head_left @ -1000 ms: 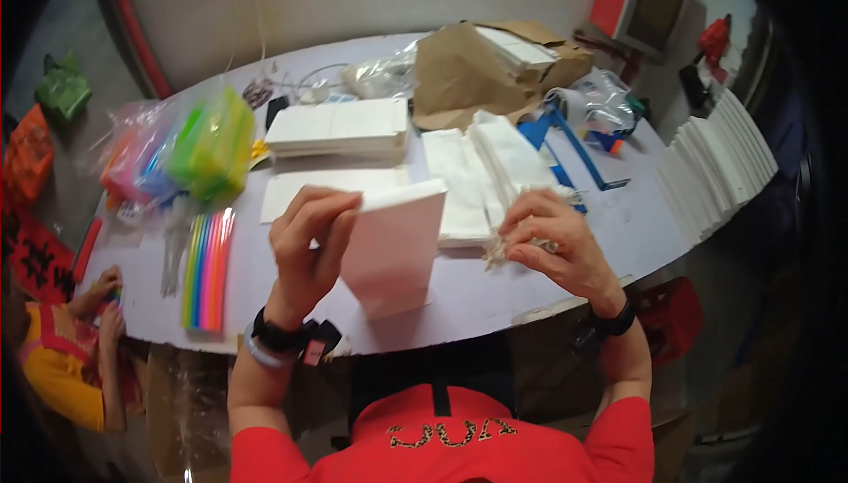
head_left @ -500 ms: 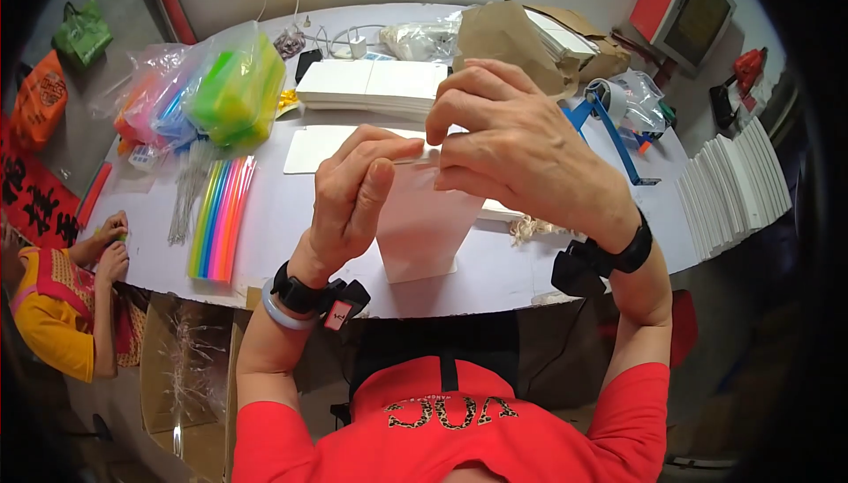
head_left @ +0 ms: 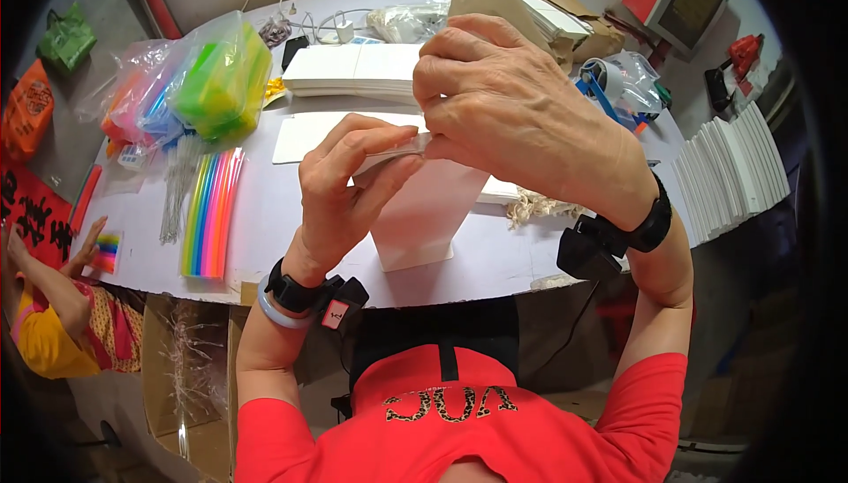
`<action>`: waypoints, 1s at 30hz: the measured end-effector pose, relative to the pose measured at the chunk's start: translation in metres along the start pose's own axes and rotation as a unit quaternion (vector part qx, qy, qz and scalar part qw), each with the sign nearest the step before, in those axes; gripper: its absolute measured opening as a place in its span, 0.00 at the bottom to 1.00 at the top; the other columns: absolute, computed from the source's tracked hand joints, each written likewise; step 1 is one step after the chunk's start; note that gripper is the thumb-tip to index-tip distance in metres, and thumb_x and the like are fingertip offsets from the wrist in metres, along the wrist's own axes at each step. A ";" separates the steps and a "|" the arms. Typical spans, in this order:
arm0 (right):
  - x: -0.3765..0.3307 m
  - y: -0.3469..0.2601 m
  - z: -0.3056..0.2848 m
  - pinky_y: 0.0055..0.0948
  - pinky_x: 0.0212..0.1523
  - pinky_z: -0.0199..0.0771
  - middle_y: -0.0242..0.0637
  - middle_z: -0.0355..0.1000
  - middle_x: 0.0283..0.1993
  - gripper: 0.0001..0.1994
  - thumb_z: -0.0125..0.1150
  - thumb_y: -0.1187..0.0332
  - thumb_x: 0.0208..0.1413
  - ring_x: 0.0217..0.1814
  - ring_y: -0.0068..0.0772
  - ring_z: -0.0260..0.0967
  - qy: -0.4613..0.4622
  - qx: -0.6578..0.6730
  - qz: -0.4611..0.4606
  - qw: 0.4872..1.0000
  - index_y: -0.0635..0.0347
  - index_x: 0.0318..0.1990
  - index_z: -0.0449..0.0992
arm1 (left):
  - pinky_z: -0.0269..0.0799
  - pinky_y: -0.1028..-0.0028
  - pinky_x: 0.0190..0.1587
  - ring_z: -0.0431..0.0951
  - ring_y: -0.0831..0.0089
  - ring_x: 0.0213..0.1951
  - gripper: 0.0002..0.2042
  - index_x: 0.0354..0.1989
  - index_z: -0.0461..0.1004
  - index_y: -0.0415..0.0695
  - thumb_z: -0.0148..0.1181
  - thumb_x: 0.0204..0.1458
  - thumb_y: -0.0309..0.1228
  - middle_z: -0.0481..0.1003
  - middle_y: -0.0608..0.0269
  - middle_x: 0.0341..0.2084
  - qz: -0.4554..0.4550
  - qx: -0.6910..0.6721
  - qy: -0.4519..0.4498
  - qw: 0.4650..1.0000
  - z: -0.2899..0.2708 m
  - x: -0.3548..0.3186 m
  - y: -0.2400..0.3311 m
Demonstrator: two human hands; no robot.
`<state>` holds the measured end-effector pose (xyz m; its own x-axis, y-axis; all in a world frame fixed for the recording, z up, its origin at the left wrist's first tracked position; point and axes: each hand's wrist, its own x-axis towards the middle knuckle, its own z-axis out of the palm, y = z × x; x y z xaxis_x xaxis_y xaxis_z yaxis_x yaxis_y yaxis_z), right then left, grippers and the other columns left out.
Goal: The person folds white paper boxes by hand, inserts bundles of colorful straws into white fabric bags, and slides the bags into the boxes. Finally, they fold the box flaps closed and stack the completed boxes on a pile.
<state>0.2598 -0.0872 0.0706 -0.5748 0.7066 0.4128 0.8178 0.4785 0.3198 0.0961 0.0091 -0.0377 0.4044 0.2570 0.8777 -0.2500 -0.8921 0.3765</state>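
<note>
Holding a white paper bag (head_left: 424, 218) upright above the near edge of the white table (head_left: 265, 218), the person works at its top rim with both hands. The left hand (head_left: 340, 192) curls in from the left, thumb and forefinger pinching the folded top edge of the bag; the other fingers lie bent and close together behind it. The right hand (head_left: 521, 116) comes over from above and the right, fingers bunched and pressed on the same rim, fingertips meeting the left hand's. What lies between the right fingertips cannot be told; the hand hides it.

Bag position: bottom just over or resting on the table, which of the two is unclear. Body of the bag hangs free below the grip.

Risks, as judged:
- Grip is on the thin rim only. Too hard a pinch would likely crease or tear the paper there.
- Uneven pull between the two hands could skew the fold, leaving the mouth lopsided.
- The bag stands close to the table's near edge; a slackened grip could let it tip off toward the person's lap.
- A tuft of pale twine (head_left: 534, 209) lies just right of the bag, under the right wrist; the wrist or black wrist strap (head_left: 649, 227) could sweep it off.
- The bundle of coloured strips (head_left: 210, 214) lies well apart on the left, low risk.
</note>
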 end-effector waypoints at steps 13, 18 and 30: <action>-0.001 -0.017 -0.011 0.42 0.65 0.57 0.28 0.72 0.29 0.09 0.70 0.62 0.37 0.45 0.29 0.69 -0.037 -0.095 0.087 0.991 0.56 0.20 0.78 | 0.71 0.77 0.30 0.77 0.70 0.29 0.09 0.38 0.76 0.38 0.64 0.48 0.19 0.77 0.56 0.29 -0.021 -0.002 0.025 0.999 0.003 -0.004 0.017; -0.013 -0.007 -0.005 0.39 0.60 0.62 0.31 0.75 0.32 0.14 0.70 0.64 0.40 0.42 0.32 0.72 -0.074 0.063 0.176 0.980 0.56 0.36 0.79 | 0.69 0.79 0.29 0.75 0.74 0.27 0.05 0.35 0.76 0.37 0.61 0.50 0.19 0.76 0.57 0.28 -0.082 -0.018 0.083 0.993 0.010 -0.007 0.022; -0.044 -0.036 0.048 0.21 0.33 0.68 0.34 0.73 0.29 0.29 0.66 0.72 0.48 0.30 0.23 0.71 0.181 0.335 0.352 0.855 0.59 0.59 0.62 | 0.68 0.80 0.28 0.74 0.78 0.26 0.03 0.33 0.76 0.37 0.60 0.50 0.19 0.75 0.60 0.27 -0.143 -0.032 0.129 0.981 0.023 -0.009 0.037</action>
<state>0.2574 -0.1110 0.0002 0.1936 0.7929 0.5778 0.7282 0.2786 -0.6262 0.1033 -0.0346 -0.0383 0.2323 0.5860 0.7763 -0.2166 -0.7469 0.6287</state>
